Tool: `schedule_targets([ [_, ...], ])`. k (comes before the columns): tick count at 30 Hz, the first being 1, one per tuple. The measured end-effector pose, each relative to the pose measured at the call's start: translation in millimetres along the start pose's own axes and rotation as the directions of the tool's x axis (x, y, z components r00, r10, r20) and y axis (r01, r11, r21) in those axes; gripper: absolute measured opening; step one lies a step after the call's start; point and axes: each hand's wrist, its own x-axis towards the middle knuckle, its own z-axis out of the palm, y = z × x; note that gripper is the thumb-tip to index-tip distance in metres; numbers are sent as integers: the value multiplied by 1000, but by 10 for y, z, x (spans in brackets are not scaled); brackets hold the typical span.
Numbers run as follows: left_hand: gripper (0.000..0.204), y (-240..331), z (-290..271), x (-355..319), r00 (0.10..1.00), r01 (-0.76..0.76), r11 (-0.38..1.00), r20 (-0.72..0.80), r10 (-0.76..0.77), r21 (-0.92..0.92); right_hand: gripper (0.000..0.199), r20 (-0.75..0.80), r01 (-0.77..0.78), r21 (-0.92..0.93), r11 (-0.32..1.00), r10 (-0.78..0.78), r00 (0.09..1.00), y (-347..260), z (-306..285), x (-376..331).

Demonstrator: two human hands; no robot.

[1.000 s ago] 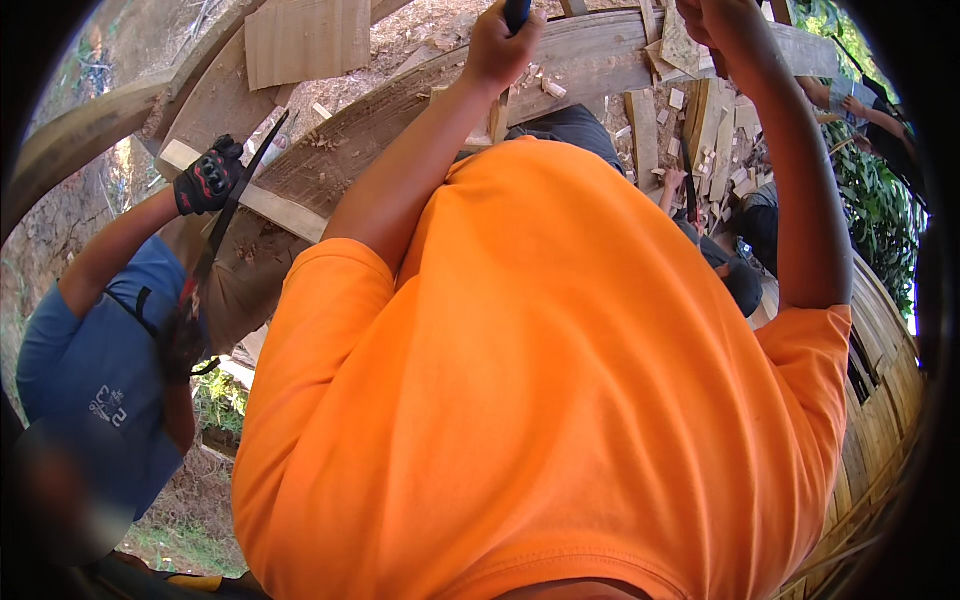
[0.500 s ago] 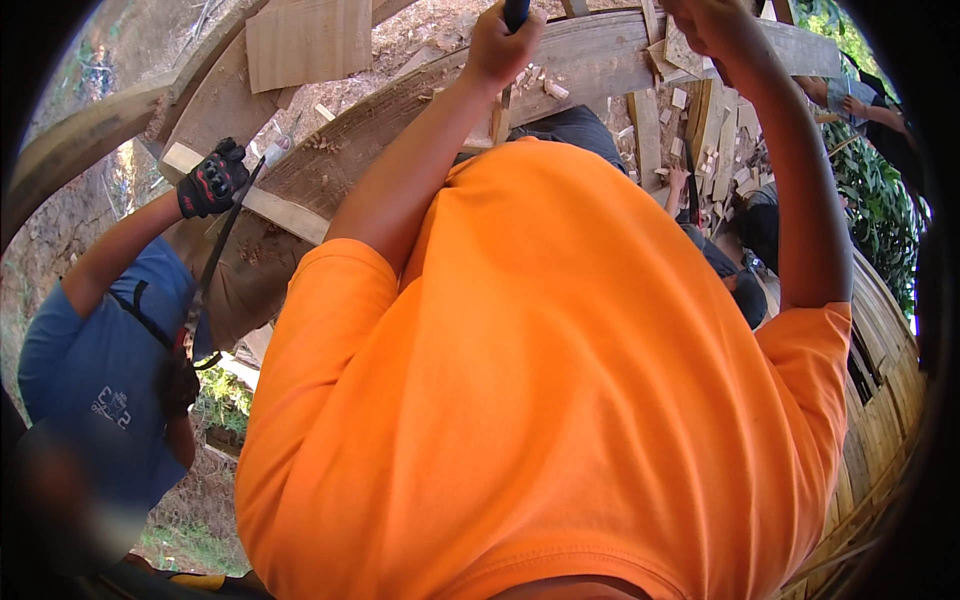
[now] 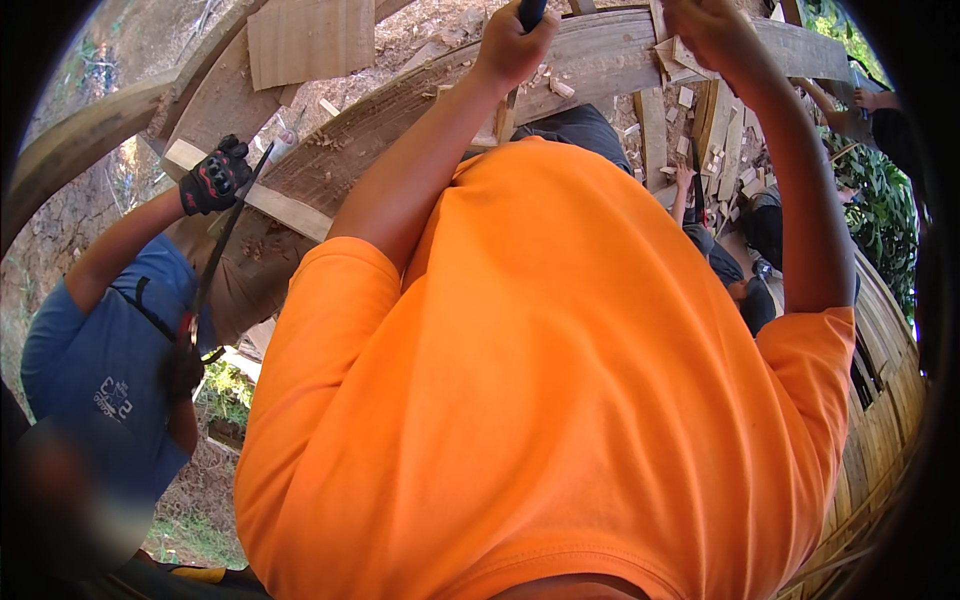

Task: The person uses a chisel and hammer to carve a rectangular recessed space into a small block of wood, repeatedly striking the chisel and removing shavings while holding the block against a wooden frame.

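Observation:
My orange shirt [image 3: 560, 380] fills most of the view, and both arms reach up past it to a long curved wooden beam [image 3: 600, 55]. My left hand [image 3: 512, 45] is closed around a dark tool handle [image 3: 530, 12] whose upper part is cut off by the frame edge. My right hand [image 3: 712, 30] rests at the beam next to loose wood offcuts [image 3: 690, 95]. Its fingers are partly out of frame, so I cannot tell whether it holds anything.
At the left a person in a blue shirt [image 3: 100, 370] holds a long thin blade [image 3: 225, 240] with a black-gloved hand [image 3: 213, 178] against a plank [image 3: 290, 205]. A square board [image 3: 310, 40] lies above. Another person [image 3: 880, 115] works at the far right, beside wooden slats [image 3: 880, 420].
My right hand has edged slightly left along the beam. The gloved hand and blade have shifted a little. My left hand keeps its grip.

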Motion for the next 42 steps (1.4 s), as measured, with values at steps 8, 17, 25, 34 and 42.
schedule_targets([
  [8, 24, 116, 37, -1, 1000, 23, 998, 13, -22, -53, 33, 33, -60, 146, 988, 55, 998, 94, 28, 2],
  [17, 25, -138, -9, -82, 998, 51, 998, 38, -52, 37, 32, 57, -28, 601, 799, -8, 998, 783, -107, 269],
  [25, 23, -40, -161, -29, 986, 100, 995, -130, -103, -29, 35, 67, -85, 818, 569, 53, 996, 1008, -161, 291],
  [34, 25, 117, -155, -6, 990, 31, 986, -132, -53, -165, 33, 90, -99, 563, 820, 58, 994, 461, 16, 54],
  [42, 27, 112, -72, -150, 972, -12, 998, -235, -4, -67, 33, 89, -75, 744, 664, 14, 996, 761, -198, 93],
])
